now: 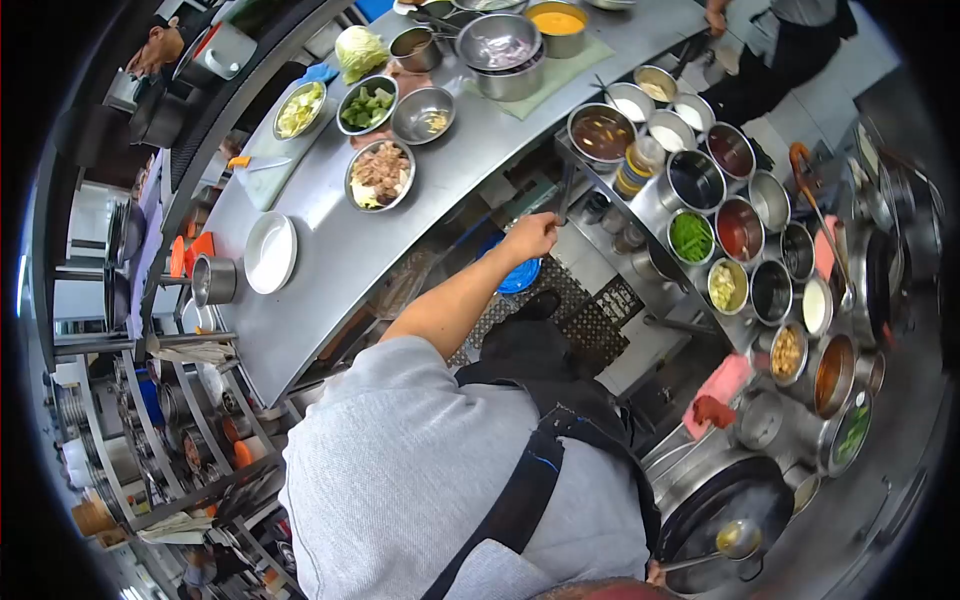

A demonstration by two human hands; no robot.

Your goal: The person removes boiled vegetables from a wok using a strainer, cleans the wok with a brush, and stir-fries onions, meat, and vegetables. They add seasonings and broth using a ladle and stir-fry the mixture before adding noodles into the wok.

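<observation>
Right hand (655,573), mostly hidden at bottom edge, clamped on ladle (738,540); ladle bowl sits in wok (720,495), lower right. Left hand (530,237) well apart, near frame centre, fingers curled by steel stand (612,190); can't tell if gripping. Tabletop (335,270), upper left, carries bowl of sliced meat (380,178).

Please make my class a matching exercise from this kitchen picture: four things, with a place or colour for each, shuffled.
1. Held ladle
2. Knife
3. Oval plate
4. Cabbage head

A. White
B. Pale green
C. Over the wok
D. On a cutting board

Pairs: 1-C, 2-D, 3-A, 4-B
</observation>
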